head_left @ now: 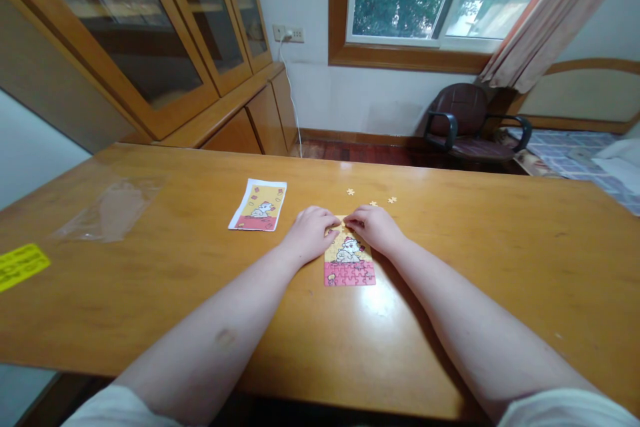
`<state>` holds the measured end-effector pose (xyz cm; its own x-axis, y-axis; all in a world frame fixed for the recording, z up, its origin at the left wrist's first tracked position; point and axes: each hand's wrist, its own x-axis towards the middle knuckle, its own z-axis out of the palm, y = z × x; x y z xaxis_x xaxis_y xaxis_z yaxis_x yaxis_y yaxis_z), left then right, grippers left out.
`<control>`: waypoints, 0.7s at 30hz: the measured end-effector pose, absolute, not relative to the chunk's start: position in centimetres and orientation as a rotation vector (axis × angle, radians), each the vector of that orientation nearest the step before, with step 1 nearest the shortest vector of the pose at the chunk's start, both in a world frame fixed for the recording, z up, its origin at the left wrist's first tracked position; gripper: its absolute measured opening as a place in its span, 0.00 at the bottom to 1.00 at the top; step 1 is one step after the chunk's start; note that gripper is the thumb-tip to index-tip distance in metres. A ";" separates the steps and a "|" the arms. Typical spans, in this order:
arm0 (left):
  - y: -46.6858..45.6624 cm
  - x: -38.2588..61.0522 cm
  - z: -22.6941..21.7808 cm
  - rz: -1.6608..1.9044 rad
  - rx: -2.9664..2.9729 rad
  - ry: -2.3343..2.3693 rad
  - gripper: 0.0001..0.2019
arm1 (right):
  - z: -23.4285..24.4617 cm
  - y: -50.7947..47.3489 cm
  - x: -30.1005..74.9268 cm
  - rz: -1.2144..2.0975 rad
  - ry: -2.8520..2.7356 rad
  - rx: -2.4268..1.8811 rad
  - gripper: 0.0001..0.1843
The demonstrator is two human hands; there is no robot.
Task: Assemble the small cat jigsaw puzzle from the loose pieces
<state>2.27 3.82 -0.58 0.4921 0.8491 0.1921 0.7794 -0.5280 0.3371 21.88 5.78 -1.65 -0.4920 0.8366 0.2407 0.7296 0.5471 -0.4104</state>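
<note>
A small jigsaw puzzle (349, 273) lies flat on the table, yellow above and pink below, with a white cartoon animal in a red hat in the middle. At its upper left edge, my left hand (314, 232) is closed, thumb and fingertips gripping the border. My right hand (376, 225) is over the upper right part, its thumb and forefinger pinched on a small yellow puzzle piece (345, 222) at the top of the puzzle. The fingers partly cover the upper rows. Loose yellow pieces lie beyond my hands, among them one puzzle piece (351, 192) and another puzzle piece (393, 200).
A printed reference picture (265, 195) of the same design lies left of the puzzle. Farther left are a clear plastic bag (113, 210) and a yellow label (23, 265) on the wooden table (175, 280). Beyond the table stand a glass-door cabinet (210, 90) and an office chair (460, 113).
</note>
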 end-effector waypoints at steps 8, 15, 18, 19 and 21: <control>3.7 2.2 -0.6 0.529 2.511 1.381 0.11 | -0.9 5.6 22.5 0.327 -2.325 -1.313 0.12; 3.7 2.1 -0.9 0.540 2.560 1.360 0.12 | -0.3 5.4 22.9 0.337 -2.424 -1.273 0.18; 3.7 2.1 -0.9 0.520 2.560 1.367 0.12 | -0.2 5.3 22.8 0.331 -2.450 -1.270 0.18; 3.7 2.1 -0.9 0.516 2.557 1.368 0.12 | -0.2 5.3 22.8 0.329 -2.456 -1.268 0.18; 3.7 2.1 -0.9 0.512 2.548 1.369 0.13 | -0.1 5.3 22.8 0.329 -2.463 -1.262 0.19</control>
<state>2.14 3.72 -0.91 0.5100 0.8354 0.2048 0.7650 -0.5494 0.3361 22.80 5.35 -0.15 -0.5406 0.8163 0.2033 0.7342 0.5758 -0.3596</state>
